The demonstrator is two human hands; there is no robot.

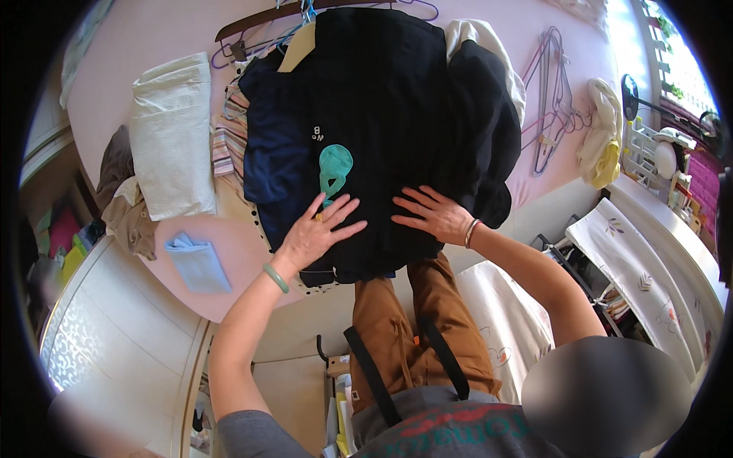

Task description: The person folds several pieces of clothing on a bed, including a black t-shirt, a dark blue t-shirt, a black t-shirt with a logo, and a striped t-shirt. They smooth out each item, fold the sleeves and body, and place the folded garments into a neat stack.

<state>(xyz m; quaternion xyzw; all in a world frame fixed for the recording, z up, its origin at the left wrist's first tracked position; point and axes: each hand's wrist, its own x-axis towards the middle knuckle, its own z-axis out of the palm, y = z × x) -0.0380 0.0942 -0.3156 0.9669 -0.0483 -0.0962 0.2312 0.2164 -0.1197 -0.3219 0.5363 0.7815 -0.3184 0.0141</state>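
Note:
A black garment with a turquoise print lies spread over a pile of clothes in front of me. My left hand rests flat on its near part, fingers apart, just below the print. To the right, my right hand lies on the same cloth with its fingers stretched out. Neither hand grips anything. Under the black cloth, at its left, show a dark blue garment and a striped garment. A pale wooden hanger sticks out at the top left of the pile.
On the pink bed lie a folded white cloth, a light blue folded cloth and brown clothes at left. Wire hangers and a cream-yellow garment are at right. A white rack stands beyond.

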